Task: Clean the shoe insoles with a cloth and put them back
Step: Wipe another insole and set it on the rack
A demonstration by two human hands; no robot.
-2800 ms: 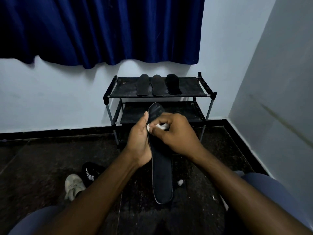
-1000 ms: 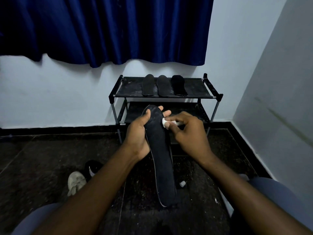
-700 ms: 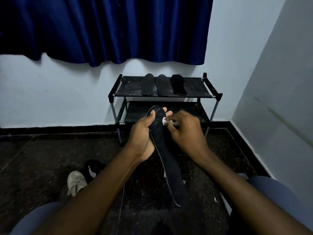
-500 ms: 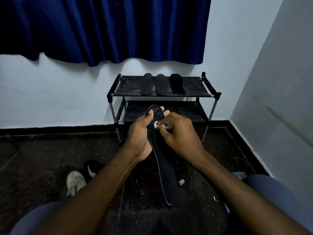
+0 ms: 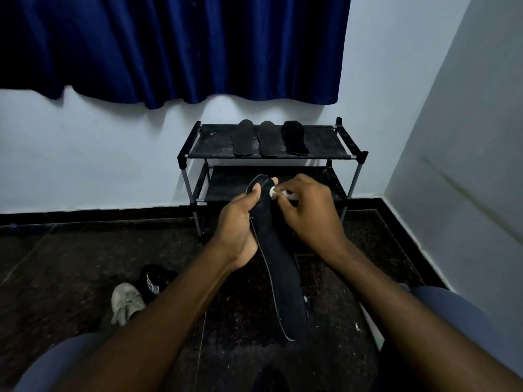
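Observation:
A long black insole [image 5: 278,273] with a pale edge hangs in front of me, its toe end up. My left hand [image 5: 239,227] grips it near the top, thumb on its face. My right hand [image 5: 307,213] pinches a small white cloth [image 5: 276,192] and presses it against the insole's upper right edge. Three more dark insoles [image 5: 267,137] lie side by side on the top shelf of a black shoe rack [image 5: 319,142] against the wall.
A white shoe [image 5: 126,302] and a black shoe with white stripes [image 5: 154,277] lie on the dark floor at the left. My knees show at the bottom corners. A blue curtain [image 5: 175,46] hangs above the rack; a wall stands close on the right.
The cloth has rubbed back and forth across the insole's upper end and now sits at its right edge. The insole's lower end has swung slightly right. My left hand keeps its hold.

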